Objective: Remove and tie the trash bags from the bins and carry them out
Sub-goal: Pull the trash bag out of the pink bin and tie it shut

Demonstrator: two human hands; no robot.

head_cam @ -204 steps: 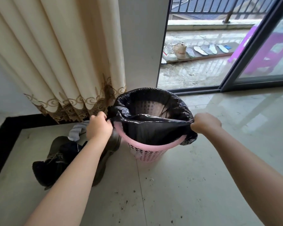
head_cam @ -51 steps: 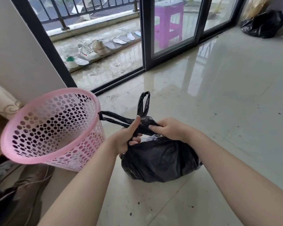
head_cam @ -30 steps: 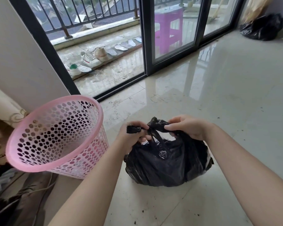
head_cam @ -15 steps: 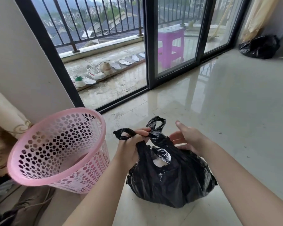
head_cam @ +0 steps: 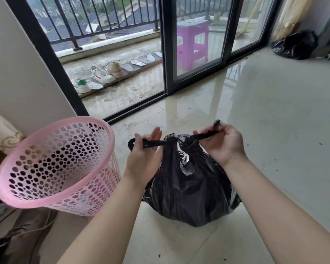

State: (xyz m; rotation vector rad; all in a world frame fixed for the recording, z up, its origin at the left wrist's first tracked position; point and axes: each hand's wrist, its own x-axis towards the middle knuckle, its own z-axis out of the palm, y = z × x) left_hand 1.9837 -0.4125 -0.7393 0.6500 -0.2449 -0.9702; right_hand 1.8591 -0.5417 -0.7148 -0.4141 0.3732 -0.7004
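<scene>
- While the black trash bag (head_cam: 191, 187) sits on the pale tiled floor (head_cam: 274, 130), both bare hands are at its neck, each closed on one twisted handle strand.
- The left hand (head_cam: 143, 155) pinches the left strand between thumb and fingers; a short loop of plastic sticks out past the thumb toward the bin.
- The right hand (head_cam: 223, 143) grips the right strand, whose frayed tip pokes up above the fingers.
- The two strands run in one nearly level line across the view, left to right, rising slightly toward the right hand. They meet at a knot (head_cam: 172, 139) on top of the bag.
- The bag is bulging and upright, neck pointing up, its body below and between the wrists.
- A pink perforated bin (head_cam: 55, 168) stands just left of the bag, unlined, mouth tilted toward the camera. Contact with the bag cannot be determined.
- Beyond: sliding glass door (head_cam: 196, 44), with shoes (head_cam: 103, 75) and a purple stool (head_cam: 192, 44) on the balcony outside.
- Another black bag (head_cam: 295, 44) lies well apart at the far right wall.
</scene>
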